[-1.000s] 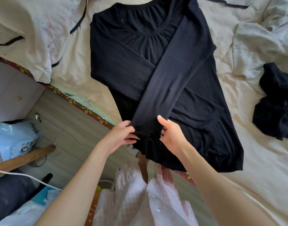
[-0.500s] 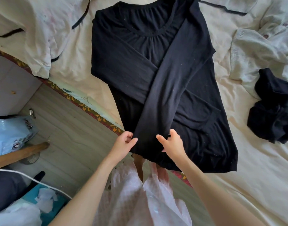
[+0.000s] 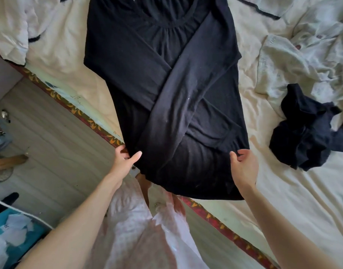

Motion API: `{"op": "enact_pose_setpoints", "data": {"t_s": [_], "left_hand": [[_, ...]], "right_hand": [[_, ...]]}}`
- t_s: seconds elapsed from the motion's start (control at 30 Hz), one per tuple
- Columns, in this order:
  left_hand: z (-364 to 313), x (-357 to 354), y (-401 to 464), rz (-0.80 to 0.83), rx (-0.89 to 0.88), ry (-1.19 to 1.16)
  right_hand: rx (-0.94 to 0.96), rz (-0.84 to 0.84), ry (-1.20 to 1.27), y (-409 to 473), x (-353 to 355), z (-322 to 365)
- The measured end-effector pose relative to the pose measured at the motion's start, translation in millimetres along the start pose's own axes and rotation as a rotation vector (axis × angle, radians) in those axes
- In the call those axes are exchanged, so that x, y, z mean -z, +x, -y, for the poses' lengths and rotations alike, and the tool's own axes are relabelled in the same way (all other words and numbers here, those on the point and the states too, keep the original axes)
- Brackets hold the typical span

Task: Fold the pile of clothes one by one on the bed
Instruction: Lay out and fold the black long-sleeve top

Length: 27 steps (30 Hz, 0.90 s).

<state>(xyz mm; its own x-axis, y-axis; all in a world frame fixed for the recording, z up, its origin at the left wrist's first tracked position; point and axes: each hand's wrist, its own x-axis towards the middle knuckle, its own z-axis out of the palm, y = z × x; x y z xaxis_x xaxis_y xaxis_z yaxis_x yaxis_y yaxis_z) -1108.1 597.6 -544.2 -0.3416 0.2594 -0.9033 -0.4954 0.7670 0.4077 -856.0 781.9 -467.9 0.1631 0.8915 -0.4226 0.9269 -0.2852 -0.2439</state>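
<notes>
With its sleeves crossed, the black top lay on the bed, and its lower corners had been pinched by the left hand and right hand, moved outward from the cuff, suggesting an upward fold next.

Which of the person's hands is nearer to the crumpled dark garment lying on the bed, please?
Right. The right hand grips the black top's hem just short of the dark garment; the left hand grips the hem's far side.
</notes>
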Motion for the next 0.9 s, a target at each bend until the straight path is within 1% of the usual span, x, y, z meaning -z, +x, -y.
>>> {"op": "enact_pose_setpoints", "data": {"t_s": [0.03,0.1,0.17,0.27,0.33,0.4,0.5,0.57,0.63,0.7,0.77,0.9], "left_hand": [[5,-4,0,0.002,0.024,-0.013],[16,-10,-2,0.017,0.076,0.007],[25,-16,-6,-0.005,0.068,0.02],[35,-17,-20,-0.074,-0.011,-0.094],[41,-15,-31,-0.067,-0.036,-0.195],[45,-16,-45,-0.055,-0.049,-0.196],[47,-16,-63,-0.085,-0.077,-0.111],[46,-14,-73,-0.095,-0.093,0.028],[47,-13,-83,-0.065,-0.084,0.186],[46,-9,-92,-0.076,-0.109,0.218],[38,-4,-101,-0.116,-0.172,0.169],[7,0,-117,-0.157,-0.239,-0.038]], "right_hand": [[0.002,0.025,-0.078,8,4,-8],[-0.004,0.131,-0.209,19,9,-21],[-0.015,0.208,-0.194,30,10,-29],[-0.048,0.257,-0.011,45,14,-34],[-0.107,0.323,0.094,51,21,-36],[-0.144,0.377,0.139,55,27,-42],[-0.121,0.436,0.186,53,33,-50],[-0.083,0.478,0.16,51,37,-57],[-0.078,0.533,0.157,48,43,-64],[-0.074,0.572,0.279,46,49,-69],[-0.055,0.556,0.422,46,59,-68],[0.058,0.474,0.585,57,78,-50]]}}
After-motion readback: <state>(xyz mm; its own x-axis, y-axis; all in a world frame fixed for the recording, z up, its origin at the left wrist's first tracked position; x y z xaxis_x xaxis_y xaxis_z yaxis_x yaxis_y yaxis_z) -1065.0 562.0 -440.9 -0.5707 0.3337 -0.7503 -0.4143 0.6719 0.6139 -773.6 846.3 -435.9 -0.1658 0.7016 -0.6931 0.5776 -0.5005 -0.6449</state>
